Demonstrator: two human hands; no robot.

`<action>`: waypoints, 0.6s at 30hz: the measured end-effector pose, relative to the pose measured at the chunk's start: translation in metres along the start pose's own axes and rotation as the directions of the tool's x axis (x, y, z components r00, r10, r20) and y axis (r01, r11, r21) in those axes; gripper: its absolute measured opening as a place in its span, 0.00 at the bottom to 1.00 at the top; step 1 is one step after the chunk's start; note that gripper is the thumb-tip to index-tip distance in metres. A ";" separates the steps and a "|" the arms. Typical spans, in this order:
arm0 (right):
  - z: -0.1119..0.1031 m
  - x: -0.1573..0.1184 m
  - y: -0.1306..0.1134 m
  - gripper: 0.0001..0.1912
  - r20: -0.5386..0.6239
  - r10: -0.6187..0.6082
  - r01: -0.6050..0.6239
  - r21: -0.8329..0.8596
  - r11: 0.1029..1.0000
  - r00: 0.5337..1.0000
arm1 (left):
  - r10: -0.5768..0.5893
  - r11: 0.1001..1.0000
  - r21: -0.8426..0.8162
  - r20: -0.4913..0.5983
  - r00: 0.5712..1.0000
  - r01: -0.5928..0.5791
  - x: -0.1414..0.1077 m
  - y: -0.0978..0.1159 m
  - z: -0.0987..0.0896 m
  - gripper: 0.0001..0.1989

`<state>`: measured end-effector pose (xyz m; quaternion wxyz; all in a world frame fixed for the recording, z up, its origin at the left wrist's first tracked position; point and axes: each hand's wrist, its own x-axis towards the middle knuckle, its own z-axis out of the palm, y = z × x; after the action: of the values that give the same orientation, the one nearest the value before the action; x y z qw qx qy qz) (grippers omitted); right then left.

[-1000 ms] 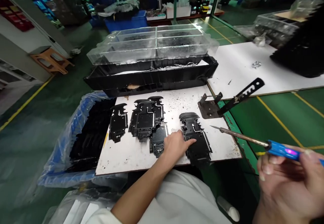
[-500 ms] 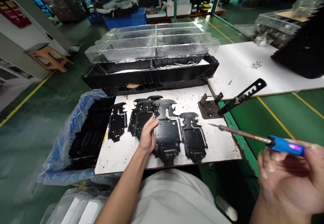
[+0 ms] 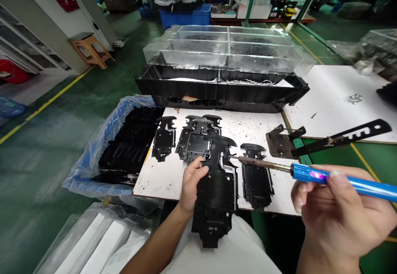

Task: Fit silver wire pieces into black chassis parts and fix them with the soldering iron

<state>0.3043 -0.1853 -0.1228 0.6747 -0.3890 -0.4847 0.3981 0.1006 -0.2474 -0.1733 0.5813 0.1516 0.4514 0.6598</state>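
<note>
My left hand (image 3: 191,185) is closed on the left edge of a black plastic chassis plate (image 3: 215,191), holding it up over the table's front edge and my lap. A silvery bent strip (image 3: 228,167) runs along the plate's right side. In my right hand (image 3: 341,208) is a blue-handled soldering iron (image 3: 310,172), its small light glowing pink. The iron points left, its tip at the upper right of the plate by the silvery strip; I cannot tell whether they touch. A similar chassis plate (image 3: 257,179) lies on the table behind the iron, and several more (image 3: 164,138) lie to the left.
A dark metal iron stand (image 3: 281,144) with a long slotted arm is at the table's right edge. Behind the plates stands a black divided tray (image 3: 223,96), with a clear tray (image 3: 201,53) beyond. A blue plastic-lined bin (image 3: 119,146) of black parts is at left.
My left hand has lifted the chassis plate and brought it nearer. My right hand has moved the soldering iron left to the plate. The camera view has turned left.
</note>
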 end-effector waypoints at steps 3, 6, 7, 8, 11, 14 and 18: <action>0.007 -0.003 0.002 0.06 0.023 -0.021 0.021 0.007 1.000 1.000 | -0.001 1.000 0.000 -0.005 1.000 0.001 -0.004 0.002 -0.006 0.15; 0.013 -0.007 0.003 0.08 0.025 0.006 -0.006 0.010 1.000 1.000 | 0.008 1.000 0.023 0.010 1.000 -0.008 -0.007 0.002 -0.013 0.17; 0.015 -0.008 0.003 0.08 0.029 0.016 -0.017 0.007 1.000 0.999 | 0.011 1.000 0.026 0.020 1.000 -0.011 -0.008 0.001 -0.015 0.17; 0.017 -0.009 0.003 0.07 0.032 0.021 -0.021 0.005 1.000 0.999 | 0.013 1.000 0.023 0.028 1.000 -0.014 -0.008 0.001 -0.016 0.17; 0.021 -0.011 0.004 0.06 0.036 0.030 -0.030 -0.001 1.000 0.999 | 0.028 1.000 0.008 0.057 0.998 -0.029 -0.009 -0.001 -0.020 0.19; 0.022 -0.013 0.004 0.07 0.031 0.026 -0.026 -0.011 1.000 0.999 | 0.057 0.998 0.014 0.085 0.995 -0.058 -0.008 -0.002 -0.024 0.20; 0.022 -0.014 0.003 0.09 0.031 0.018 -0.018 -0.027 0.999 0.999 | 0.075 0.997 0.014 0.102 0.992 -0.077 -0.008 -0.002 -0.026 0.19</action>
<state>0.2796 -0.1941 -0.1250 0.6582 -0.3960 -0.4969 0.4037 0.0855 -0.2654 -0.1868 0.5766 0.2072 0.4208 0.6689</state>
